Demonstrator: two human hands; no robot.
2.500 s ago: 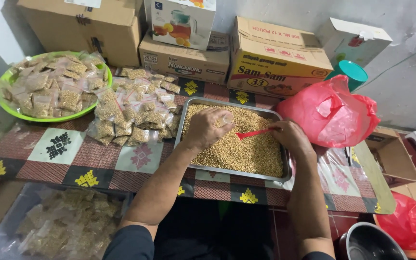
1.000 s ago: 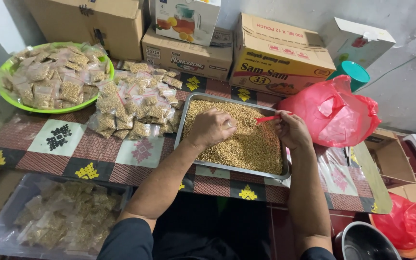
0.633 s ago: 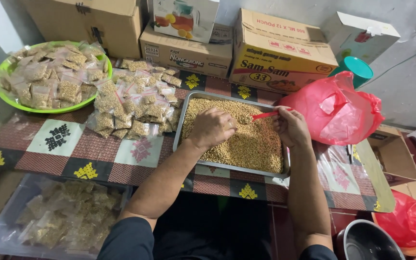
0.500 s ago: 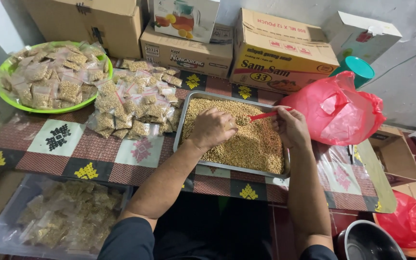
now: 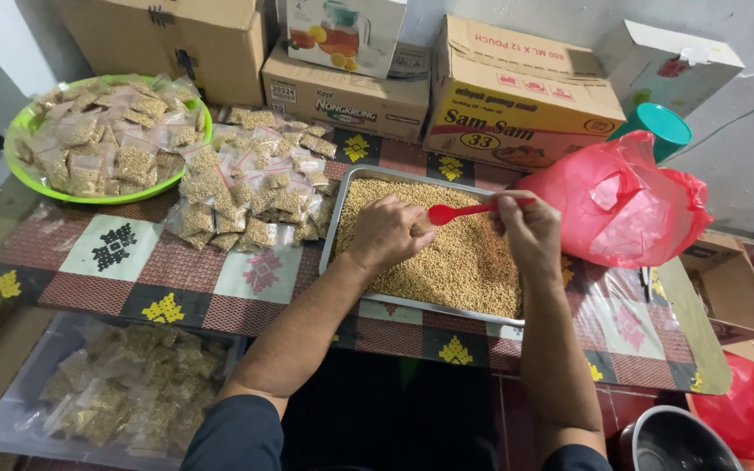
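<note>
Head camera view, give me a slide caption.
Right hand holds red spoon over grain tray; left hand alongside.

Home packing spot: stacked cardboard boxes (image 5: 517, 96), patterned tablecloth (image 5: 133, 262), heaps of small filled bags (image 5: 255, 187).

We note a red plastic spoon (image 5: 469, 210) held level, bowl pointing left, above a rectangular metal tray (image 5: 342, 209), tray lying flat on the patterned surface (image 5: 115, 262), filled with small tan grains (image 5: 473, 262)
</note>
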